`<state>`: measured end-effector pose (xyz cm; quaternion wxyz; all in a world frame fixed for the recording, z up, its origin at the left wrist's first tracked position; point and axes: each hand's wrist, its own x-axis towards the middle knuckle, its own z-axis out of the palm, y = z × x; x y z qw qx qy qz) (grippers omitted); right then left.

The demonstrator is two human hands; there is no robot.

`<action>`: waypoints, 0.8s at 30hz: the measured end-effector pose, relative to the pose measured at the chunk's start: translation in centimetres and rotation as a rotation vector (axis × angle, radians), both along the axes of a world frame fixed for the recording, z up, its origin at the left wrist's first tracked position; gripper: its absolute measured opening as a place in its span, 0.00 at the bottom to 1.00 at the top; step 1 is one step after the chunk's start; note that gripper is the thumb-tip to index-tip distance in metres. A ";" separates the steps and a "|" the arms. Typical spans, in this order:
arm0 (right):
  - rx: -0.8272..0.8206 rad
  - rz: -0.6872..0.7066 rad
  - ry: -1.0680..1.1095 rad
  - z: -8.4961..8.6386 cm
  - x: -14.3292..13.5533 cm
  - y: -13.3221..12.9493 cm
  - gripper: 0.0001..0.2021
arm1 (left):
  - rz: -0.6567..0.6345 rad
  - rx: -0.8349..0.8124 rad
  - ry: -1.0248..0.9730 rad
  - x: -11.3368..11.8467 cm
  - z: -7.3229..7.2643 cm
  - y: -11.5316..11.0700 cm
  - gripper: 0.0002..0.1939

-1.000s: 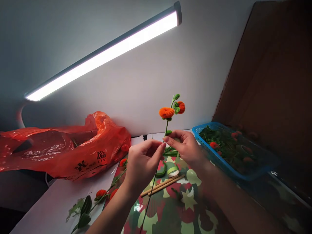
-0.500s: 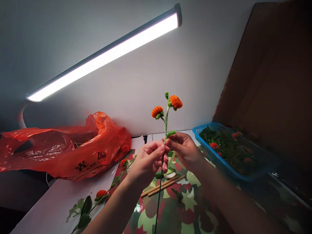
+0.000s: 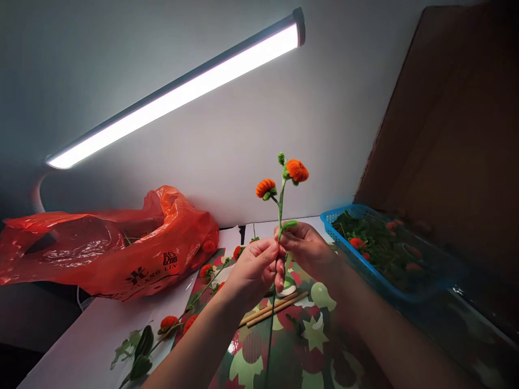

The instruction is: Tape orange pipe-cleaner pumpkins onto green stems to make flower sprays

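In the middle of the head view an artificial flower stem (image 3: 280, 208) stands upright, with two fuzzy orange blooms and a small green bud on top. Its thin dark lower end runs down below my hands. My left hand (image 3: 259, 262) pinches the stem under the branching part, thumb on top. My right hand (image 3: 310, 244) is closed at the same spot from the right, its fingertips on the base of a small fuzzy green leaf (image 3: 290, 223) that sticks out from the stem. The exact contact of the right fingertips is partly hidden.
Left lies a red plastic bag (image 3: 170, 259); more orange flower stems (image 3: 168, 324) lie beside my left forearm. Two brown sticks (image 3: 278, 309) rest on the patterned mat (image 3: 292, 351). A blue basket (image 3: 336, 229) of flowers stands right, by cardboard (image 3: 425, 108). A lamp (image 3: 182, 92) hangs above.
Both hands and the stem have shifted slightly to the right. The green leaf sits a little lower, and more orange blooms show behind my left forearm.
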<state>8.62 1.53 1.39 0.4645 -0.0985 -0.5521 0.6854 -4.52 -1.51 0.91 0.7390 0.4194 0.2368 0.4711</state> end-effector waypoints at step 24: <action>-0.367 0.130 0.046 -0.2 -0.1 0.0 0.09 | 0.158 0.127 0.188 -0.1 0.7 -0.5 0.10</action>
